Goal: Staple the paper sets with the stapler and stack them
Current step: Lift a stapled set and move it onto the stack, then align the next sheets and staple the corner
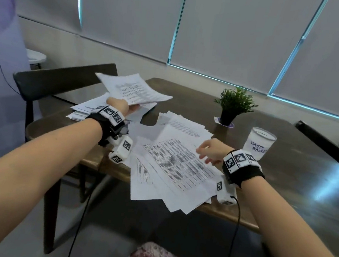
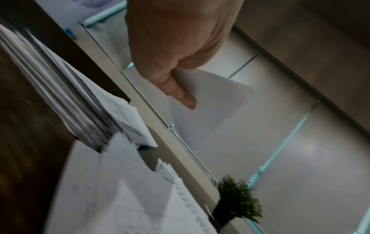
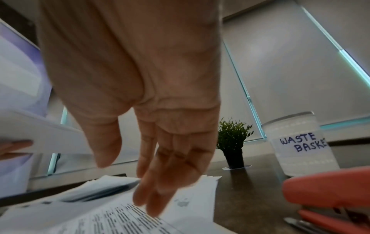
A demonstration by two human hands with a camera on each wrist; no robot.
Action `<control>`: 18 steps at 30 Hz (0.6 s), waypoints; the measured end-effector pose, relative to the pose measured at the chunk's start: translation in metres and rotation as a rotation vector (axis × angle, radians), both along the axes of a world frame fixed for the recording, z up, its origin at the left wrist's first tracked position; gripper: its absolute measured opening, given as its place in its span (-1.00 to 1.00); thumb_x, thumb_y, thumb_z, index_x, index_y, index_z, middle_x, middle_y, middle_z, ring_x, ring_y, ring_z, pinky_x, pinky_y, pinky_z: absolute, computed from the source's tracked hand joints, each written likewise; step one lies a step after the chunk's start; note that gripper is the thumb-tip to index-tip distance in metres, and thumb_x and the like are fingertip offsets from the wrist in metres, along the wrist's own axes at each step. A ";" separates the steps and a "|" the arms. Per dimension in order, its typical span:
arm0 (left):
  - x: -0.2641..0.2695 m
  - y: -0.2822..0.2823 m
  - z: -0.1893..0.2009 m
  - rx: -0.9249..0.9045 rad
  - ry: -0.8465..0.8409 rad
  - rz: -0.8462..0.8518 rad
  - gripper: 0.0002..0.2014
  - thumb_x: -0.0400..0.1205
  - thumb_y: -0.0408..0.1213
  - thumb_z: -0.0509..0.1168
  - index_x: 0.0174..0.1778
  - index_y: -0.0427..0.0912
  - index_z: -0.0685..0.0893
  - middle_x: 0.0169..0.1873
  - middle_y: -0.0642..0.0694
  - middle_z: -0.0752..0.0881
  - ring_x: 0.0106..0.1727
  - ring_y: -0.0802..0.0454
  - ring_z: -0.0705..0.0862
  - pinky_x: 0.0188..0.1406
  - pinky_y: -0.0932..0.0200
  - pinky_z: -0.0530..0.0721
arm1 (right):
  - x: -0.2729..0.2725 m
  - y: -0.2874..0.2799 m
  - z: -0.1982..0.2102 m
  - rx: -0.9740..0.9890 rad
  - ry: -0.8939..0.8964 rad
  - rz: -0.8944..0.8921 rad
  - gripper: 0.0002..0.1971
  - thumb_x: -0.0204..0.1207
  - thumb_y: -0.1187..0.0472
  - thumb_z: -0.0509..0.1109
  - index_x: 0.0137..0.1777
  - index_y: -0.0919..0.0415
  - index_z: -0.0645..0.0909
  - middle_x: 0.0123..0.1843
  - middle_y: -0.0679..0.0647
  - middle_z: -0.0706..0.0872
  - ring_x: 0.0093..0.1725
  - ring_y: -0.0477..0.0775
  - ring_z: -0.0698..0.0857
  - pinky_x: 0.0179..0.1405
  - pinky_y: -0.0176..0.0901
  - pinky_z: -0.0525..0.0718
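Note:
My left hand (image 1: 125,107) holds a printed paper set (image 1: 134,90) up in the air, over a pile of papers (image 1: 88,107) at the table's far left; the thumb (image 2: 183,96) pinches the sheets (image 2: 208,107). A fanned spread of loose printed sheets (image 1: 174,161) covers the table's near edge. My right hand (image 1: 209,150) hovers over that spread with relaxed fingers (image 3: 158,186), holding nothing. A red stapler (image 3: 328,194) lies on the table just right of the right hand; it shows only in the right wrist view.
A small potted plant (image 1: 233,105) stands at the back of the dark wooden table (image 1: 284,163). A white cup labelled "WASTE BASKET" (image 1: 258,143) sits right of the right hand. A dark chair (image 1: 66,78) stands behind the left pile.

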State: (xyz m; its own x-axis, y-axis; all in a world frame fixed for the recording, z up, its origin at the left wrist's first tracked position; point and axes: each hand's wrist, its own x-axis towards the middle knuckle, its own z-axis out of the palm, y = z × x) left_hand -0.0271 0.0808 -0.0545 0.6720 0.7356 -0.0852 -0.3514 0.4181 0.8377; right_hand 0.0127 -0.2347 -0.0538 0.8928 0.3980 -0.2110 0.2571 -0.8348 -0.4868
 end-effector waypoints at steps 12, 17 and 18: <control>0.010 0.084 -0.053 1.446 0.964 -0.313 -0.56 0.73 0.08 0.14 0.01 -0.24 0.72 -0.03 -0.21 0.77 0.04 -0.22 0.72 0.00 0.09 0.64 | 0.011 0.017 -0.007 -0.357 0.018 0.099 -0.66 0.63 -0.03 0.35 0.23 0.21 0.67 -0.01 0.05 0.75 -0.11 0.04 0.78 -0.24 -0.17 0.70; 0.026 0.102 -0.063 1.519 1.077 -0.283 -0.63 0.63 -0.06 0.27 -0.46 -0.17 0.50 -0.42 -0.09 0.65 -0.25 -0.14 0.69 -0.14 0.10 0.72 | 0.011 0.023 -0.004 -0.403 0.022 0.110 -0.64 0.63 -0.04 0.34 0.20 0.24 0.68 0.01 0.11 0.79 -0.07 0.10 0.82 -0.31 -0.19 0.69; 0.027 0.108 -0.066 1.512 1.107 -0.289 -0.67 0.59 -0.09 0.28 -0.46 -0.17 0.51 -0.45 -0.08 0.64 -0.32 -0.12 0.68 -0.25 0.14 0.69 | 0.011 0.024 -0.003 -0.403 0.028 0.110 -0.64 0.63 -0.04 0.34 0.21 0.25 0.68 0.01 0.11 0.78 -0.06 0.11 0.82 -0.30 -0.18 0.70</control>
